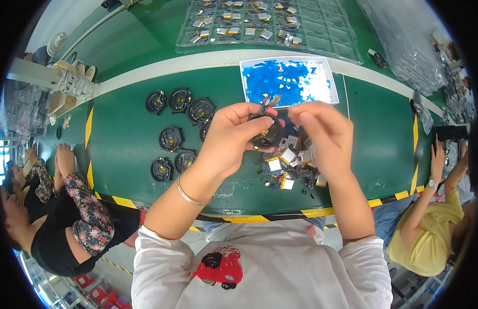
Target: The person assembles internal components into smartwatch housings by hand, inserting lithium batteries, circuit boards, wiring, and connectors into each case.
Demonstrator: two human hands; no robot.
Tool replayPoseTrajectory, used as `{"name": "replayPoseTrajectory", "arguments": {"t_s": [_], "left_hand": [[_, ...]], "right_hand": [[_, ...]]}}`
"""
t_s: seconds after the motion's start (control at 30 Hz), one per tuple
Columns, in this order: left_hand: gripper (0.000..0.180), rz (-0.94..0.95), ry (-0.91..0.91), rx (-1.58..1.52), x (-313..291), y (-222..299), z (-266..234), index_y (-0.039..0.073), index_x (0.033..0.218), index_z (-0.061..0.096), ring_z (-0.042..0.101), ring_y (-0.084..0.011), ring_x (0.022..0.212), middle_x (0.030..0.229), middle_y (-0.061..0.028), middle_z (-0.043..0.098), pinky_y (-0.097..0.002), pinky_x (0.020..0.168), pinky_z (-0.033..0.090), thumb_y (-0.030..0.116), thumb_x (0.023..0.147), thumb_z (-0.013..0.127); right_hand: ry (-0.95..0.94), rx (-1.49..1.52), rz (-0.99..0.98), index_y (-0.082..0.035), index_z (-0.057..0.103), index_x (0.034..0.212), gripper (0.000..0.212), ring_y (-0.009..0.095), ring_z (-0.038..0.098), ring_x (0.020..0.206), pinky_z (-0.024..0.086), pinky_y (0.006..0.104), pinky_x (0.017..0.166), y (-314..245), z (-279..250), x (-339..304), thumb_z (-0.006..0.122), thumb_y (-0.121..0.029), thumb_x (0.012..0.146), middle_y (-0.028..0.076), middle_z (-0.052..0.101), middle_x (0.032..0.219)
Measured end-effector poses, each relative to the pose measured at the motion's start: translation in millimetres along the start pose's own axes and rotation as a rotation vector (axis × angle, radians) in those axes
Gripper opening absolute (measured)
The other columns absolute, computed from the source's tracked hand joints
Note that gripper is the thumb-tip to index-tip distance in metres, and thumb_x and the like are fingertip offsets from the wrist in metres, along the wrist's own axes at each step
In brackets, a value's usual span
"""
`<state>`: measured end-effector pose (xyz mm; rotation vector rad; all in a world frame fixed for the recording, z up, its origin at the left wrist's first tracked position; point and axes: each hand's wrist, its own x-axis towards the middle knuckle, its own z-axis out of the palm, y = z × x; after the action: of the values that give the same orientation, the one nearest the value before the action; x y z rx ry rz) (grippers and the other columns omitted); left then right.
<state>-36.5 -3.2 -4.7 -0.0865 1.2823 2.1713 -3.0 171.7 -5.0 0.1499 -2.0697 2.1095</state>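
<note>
My left hand (231,134) grips a round black watch case (269,135), its thumb pressed on the upper rim. A small circuit board with thin wires (270,103) sticks up from the case's far edge, beside the left fingertips. Just right of the case is my right hand (326,131), fingers bent in toward the thumb in a pinch; what they hold, if anything, cannot be made out. Below both hands lies a heap of small circuit boards with silver battery packs (288,157). More black watch cases (171,138) rest on the green table to the left.
Beyond my hands stands a white box (288,59) of small blue and white pieces. A clear compartment tray (326,36) with more boards and batteries sits farther back. Striped tape (249,219) borders the table. People work at the left (63,216) and right (429,226).
</note>
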Motion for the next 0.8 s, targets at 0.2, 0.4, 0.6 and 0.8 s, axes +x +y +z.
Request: {"name": "replayPoseTrajectory", "arguments": {"t_s": [0.2, 0.4, 0.6, 0.8], "left_hand": [[0.012, 0.18, -0.075, 0.191, 5, -20, 3, 0.0, 0.095, 0.061, 0.06, -0.0092, 0.067, 0.082, -0.0054, 0.063, -0.0203, 0.059, 0.047, 0.002, 0.083, 0.059], [0.01, 0.311, 0.017, 0.771, -9, -6, 15, 0.004, 0.087, 0.061, 0.057, -0.012, 0.069, 0.074, -0.003, 0.059, -0.0244, 0.059, 0.045, 0.005, 0.078, 0.064], [0.014, 0.549, -0.035, 1.36, -7, 7, 9, 0.004, 0.08, 0.061, 0.054, -0.0255, 0.079, 0.079, -0.0086, 0.059, -0.0357, 0.074, 0.045, 0.003, 0.067, 0.067], [0.011, 0.617, -0.077, 1.426, -13, -4, 5, 0.004, 0.076, 0.061, 0.054, -0.0271, 0.08, 0.079, -0.0082, 0.059, -0.0346, 0.073, 0.046, 0.002, 0.068, 0.067]], "right_hand": [[-0.054, -0.291, -0.166, -0.001, 0.063, 0.095, 0.021, 0.013, 0.052, 0.087, 0.042, 0.0245, 0.077, -4, 4, 4, 0.063, 0.004, 0.075, 0.005, 0.057, 0.096], [0.218, -0.224, 0.099, -0.003, 0.061, 0.088, 0.013, 0.011, 0.053, 0.09, 0.039, 0.0241, 0.084, -18, -74, 23, 0.059, -0.003, 0.075, 0.001, 0.06, 0.092], [0.805, -0.756, 0.358, -0.004, 0.064, 0.095, 0.027, 0.014, 0.056, 0.083, 0.04, 0.0251, 0.076, 19, -278, 3, 0.059, -0.022, 0.076, 0.003, 0.062, 0.082], [1.221, -1.452, 0.168, -0.007, 0.063, 0.105, 0.039, 0.027, 0.056, 0.101, 0.042, 0.036, 0.088, 15, -207, 23, 0.066, -0.03, 0.073, 0.012, 0.061, 0.106]]}}
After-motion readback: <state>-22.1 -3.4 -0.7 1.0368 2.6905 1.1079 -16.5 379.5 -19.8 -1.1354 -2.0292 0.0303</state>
